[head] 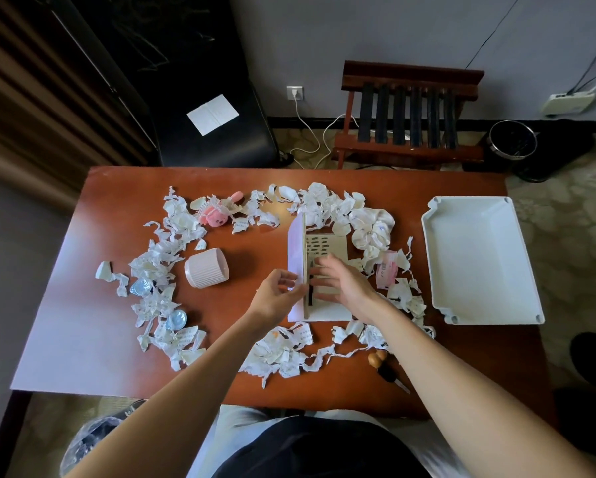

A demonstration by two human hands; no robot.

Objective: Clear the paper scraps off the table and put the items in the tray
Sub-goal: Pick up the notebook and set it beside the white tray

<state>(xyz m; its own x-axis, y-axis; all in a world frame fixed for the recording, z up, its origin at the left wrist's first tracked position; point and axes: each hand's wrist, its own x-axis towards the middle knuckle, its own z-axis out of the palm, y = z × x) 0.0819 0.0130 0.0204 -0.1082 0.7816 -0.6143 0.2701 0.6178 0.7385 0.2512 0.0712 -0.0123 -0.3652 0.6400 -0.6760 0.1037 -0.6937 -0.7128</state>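
A booklet (pixel 319 248) lies in the middle of the red-brown table (pixel 117 188), its pale cover standing half raised. My left hand (pixel 277 296) pinches the cover's near edge. Over the printed page my right hand (pixel 341 281) hovers or rests with fingers spread; it looks blurred. Torn paper scraps (pixel 172 236) ring the booklet on all sides. The white tray (pixel 479 260) sits at the right and holds nothing. A ribbed pink cup (pixel 207 267) lies on its side to the left. A pink plush toy (pixel 217 215) is at the back.
Two small blue jelly cups (pixel 141 287) (pixel 176 319) lie among the left scraps. A pink packet (pixel 388 270) sits right of the booklet, and a brown-and-black tool (pixel 382 365) near the front edge. A black chair, a wooden rack and a bin stand beyond the table.
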